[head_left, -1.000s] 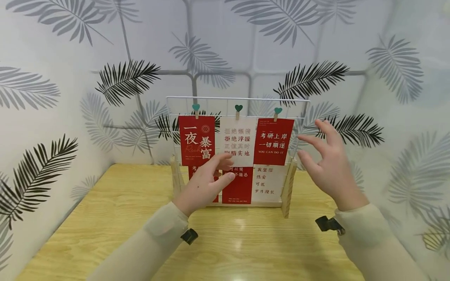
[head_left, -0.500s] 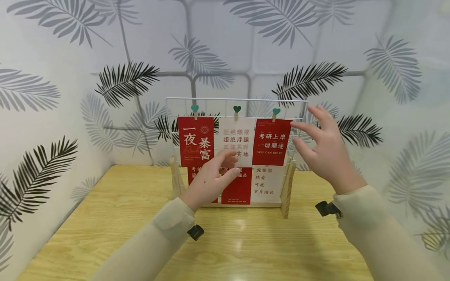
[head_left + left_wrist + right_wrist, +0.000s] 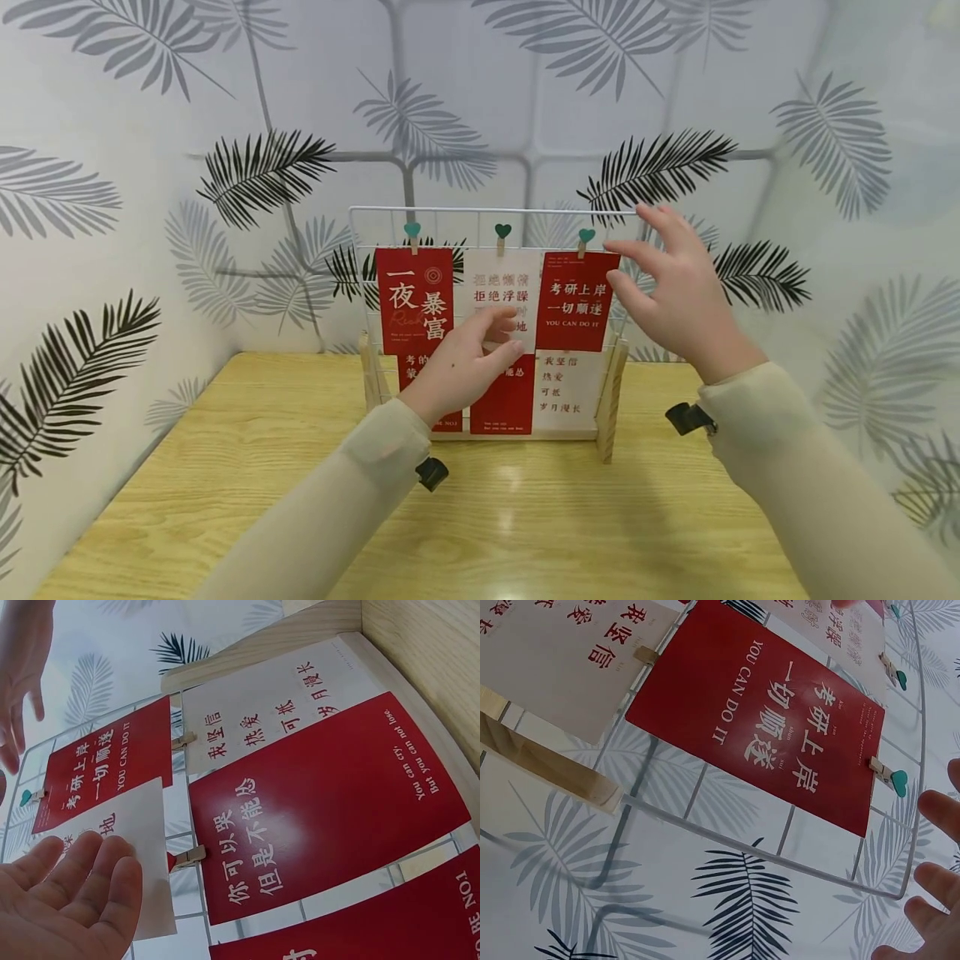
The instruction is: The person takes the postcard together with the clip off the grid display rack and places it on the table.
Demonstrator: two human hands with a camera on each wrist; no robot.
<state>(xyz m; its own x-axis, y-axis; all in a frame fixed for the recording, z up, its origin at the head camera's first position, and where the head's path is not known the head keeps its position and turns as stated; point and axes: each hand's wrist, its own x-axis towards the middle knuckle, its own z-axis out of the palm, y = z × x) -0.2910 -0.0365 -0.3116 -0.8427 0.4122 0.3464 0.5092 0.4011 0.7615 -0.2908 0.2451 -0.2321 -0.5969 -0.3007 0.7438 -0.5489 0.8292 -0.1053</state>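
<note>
Judged liable to dislodge teal heart clothespin (image 3: 885, 775) and "YOU CAN DO IT" card (image 3: 750, 705) by brushing with right hand (image 3: 678, 304), like left hand (image 3: 461, 367), released in grip.

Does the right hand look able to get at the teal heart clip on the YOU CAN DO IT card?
Probably yes: the right hand holds nothing and its fingers are near the teal heart clip; in the right wrist view, only the thin top wire shows between them.

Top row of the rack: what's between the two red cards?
A white card, hung by a clip and partly hidden by the left hand; head view shows it.
</note>
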